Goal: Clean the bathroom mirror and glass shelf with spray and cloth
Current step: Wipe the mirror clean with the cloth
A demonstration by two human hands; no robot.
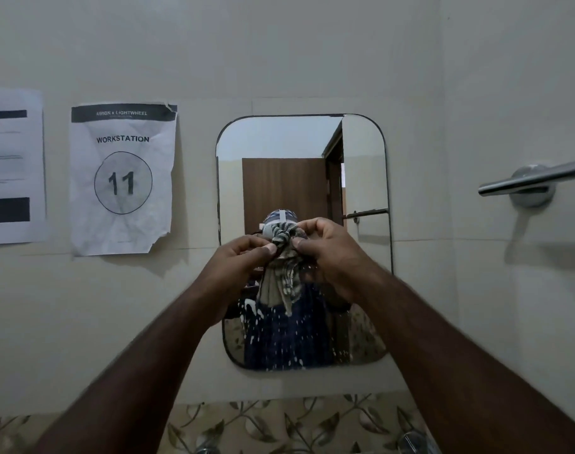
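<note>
Both hands, left hand (pixel 246 257) & right hand (pixel 328 253), pinch cloth (pixel 281 267) btwn them.

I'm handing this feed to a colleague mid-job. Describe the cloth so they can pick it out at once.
Find the rounded mirror on the pale wall, right of the "WORKSTATION 11" sheet. In front of its middle, the left hand and right hand meet, and the cloth is bunched between their grips, its tail hanging down. It is the only soft, striped grey-and-beige thing there.

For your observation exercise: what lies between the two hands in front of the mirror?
In the head view, a striped cloth hangs bunched between the left hand and right hand; both pinch it.
</note>
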